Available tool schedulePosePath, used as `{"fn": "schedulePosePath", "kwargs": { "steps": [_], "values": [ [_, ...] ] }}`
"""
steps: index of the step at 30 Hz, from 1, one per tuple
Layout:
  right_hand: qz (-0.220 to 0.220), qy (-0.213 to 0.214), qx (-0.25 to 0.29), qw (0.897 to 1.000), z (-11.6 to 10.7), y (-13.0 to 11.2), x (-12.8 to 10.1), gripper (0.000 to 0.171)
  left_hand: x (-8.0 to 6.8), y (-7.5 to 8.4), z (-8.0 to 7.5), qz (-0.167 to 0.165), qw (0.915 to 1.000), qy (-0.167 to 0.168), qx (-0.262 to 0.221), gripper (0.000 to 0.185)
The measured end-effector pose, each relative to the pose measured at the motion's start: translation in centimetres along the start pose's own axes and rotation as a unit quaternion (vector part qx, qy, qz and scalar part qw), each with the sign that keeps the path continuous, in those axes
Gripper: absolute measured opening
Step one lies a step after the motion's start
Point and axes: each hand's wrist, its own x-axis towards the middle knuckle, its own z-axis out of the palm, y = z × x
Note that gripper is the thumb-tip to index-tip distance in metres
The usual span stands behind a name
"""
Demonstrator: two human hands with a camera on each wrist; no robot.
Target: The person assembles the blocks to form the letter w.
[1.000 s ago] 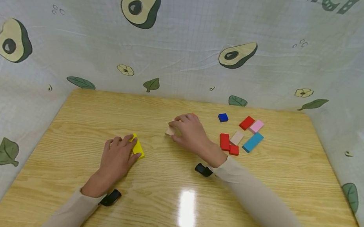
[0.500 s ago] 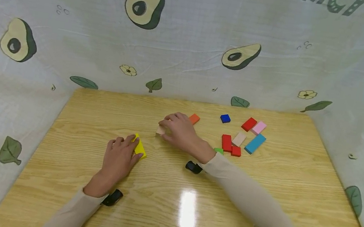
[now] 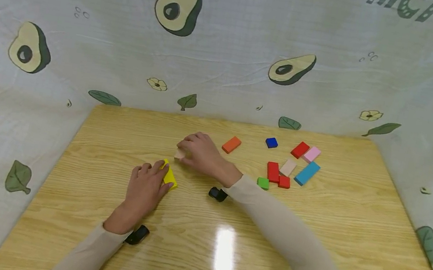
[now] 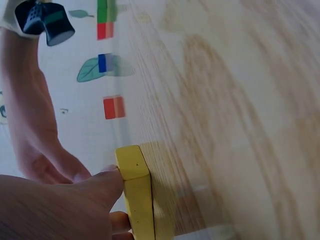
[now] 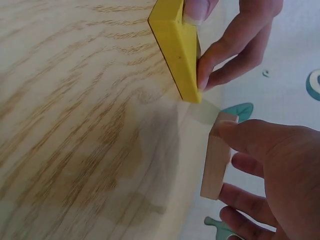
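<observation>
The bench (image 3: 309,244) carries every piece; no container is visible. The left hand (image 3: 144,189) pinches the yellow block (image 3: 169,176) upright on edge. Just beyond it, the right hand (image 3: 200,154) grips the plain wooden block (image 3: 180,154). Advisable: keep the yellow block steady and bring the wooden one in squarely.

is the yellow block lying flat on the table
No, the left hand holds the yellow block up on its edge.
</observation>
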Motion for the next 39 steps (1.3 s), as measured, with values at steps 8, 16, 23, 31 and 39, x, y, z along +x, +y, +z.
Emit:
{"fn": "schedulePosePath", "kwargs": {
  "steps": [8, 16, 23, 31, 39],
  "values": [
    [-0.006, -0.029, 0.007, 1.000, 0.9, -0.8, 2.1, 0.042, 0.0, 0.0, 0.1, 0.000, 1.0000, -0.001, 0.006, 0.054],
    [-0.006, -0.052, 0.000, 0.999, 1.2, -1.2, 3.7, 0.040, 0.0, 0.3, -0.2, -0.007, 0.9998, -0.017, 0.010, 0.055],
    [-0.003, -0.072, 0.012, 0.997, 1.6, -1.1, 4.6, 0.041, 0.0, 0.2, -0.1, 0.000, 0.9997, 0.000, 0.023, 0.055],
    [-0.008, -0.093, 0.009, 0.996, 2.3, -0.7, 5.4, 0.042, 0.0, 0.2, 0.1, 0.001, 0.9995, -0.001, 0.031, 0.055],
    [-0.032, -0.109, 0.021, 0.993, 2.4, -0.5, 5.9, 0.045, 0.0, 0.2, 0.2, -0.001, 0.9998, 0.002, 0.022, 0.056]
  ]
}}
